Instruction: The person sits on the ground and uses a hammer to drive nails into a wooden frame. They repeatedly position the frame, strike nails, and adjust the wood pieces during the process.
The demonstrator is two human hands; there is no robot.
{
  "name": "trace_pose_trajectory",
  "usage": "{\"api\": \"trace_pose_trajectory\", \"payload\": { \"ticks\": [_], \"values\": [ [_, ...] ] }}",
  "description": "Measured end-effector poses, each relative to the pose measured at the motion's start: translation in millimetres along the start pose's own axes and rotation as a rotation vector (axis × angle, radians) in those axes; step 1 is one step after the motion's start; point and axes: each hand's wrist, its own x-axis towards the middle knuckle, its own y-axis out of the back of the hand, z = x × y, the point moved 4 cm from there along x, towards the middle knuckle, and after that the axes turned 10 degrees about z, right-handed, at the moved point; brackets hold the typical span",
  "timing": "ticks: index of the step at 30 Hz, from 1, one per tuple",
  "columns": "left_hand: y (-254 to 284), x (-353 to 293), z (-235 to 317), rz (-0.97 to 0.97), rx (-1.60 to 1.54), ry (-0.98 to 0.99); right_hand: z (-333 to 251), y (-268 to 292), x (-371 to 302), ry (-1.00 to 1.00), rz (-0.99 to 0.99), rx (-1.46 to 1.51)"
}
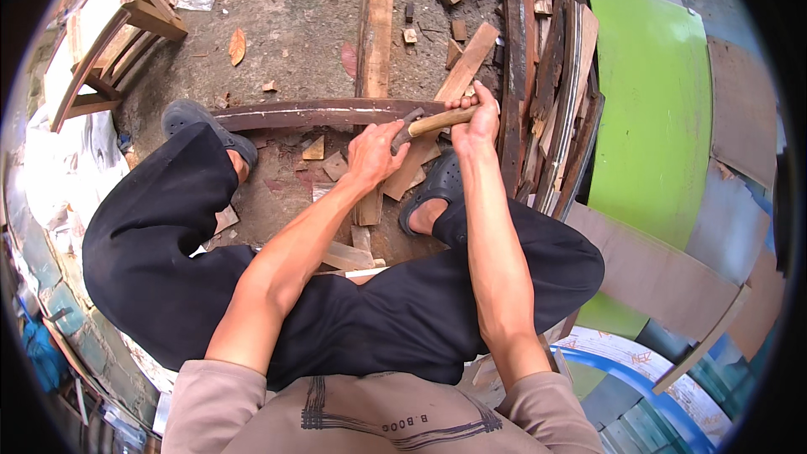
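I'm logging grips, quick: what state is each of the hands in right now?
Left hand: fingers curled at the hammer's head; whether it grips anything cannot be told.
Right hand: closed, holding the hammer's wooden handle.

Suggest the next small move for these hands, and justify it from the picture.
Perhaps draw the left hand back from the hammer head before any strike: the two look very close, if not touching, and the right hand grips the wooden handle.

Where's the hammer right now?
In the head view, the hammer is just right of centre in the upper half, gripped by the right hand and pointing toward the left hand, near the right end of the dark curved plank.
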Motion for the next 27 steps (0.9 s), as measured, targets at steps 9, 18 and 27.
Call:
{"api": "trace_pose_trajectory", "payload": {
  "ticks": [9,18,27],
  "values": [
    [22,22,8,-0.129,0.140,-0.125,11,24,1,-0.148,0.317,0.194],
    [7,18,12,-0.064,0.119,-0.081,4,2,14,-0.101,0.252,0.027],
    [8,27,-14,0.015,0.066,-0.353,7,-6,-34,0.281,0.185,-0.231]
  ]
}}
